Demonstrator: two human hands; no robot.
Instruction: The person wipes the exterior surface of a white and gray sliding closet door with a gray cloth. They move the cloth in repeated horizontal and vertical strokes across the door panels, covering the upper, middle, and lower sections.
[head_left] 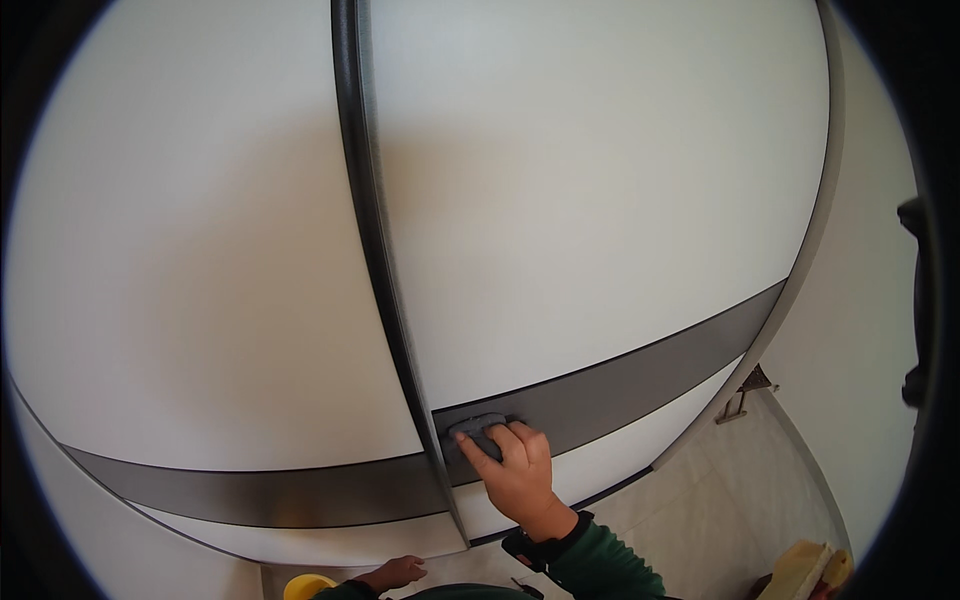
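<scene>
My right hand [520,474] is closed on a folded dark grey cloth [480,428]. It presses the cloth against the grey band [610,380] of the right white sliding door [620,200], close to the dark upright edge strip [375,240] between the two doors. Low in the view, my left hand [394,573] hangs in front of the foot of the left white door [210,270], its fingers loosely bent and nothing visible in them. Both sleeves are dark green where they show.
A yellow container [309,586] stands at the lower edge beside my left arm. Pale tiled floor [700,505] runs along the right. A small brown stand [742,395] is by the wall [850,330], and a yellowish item [805,572] lies at the lower right.
</scene>
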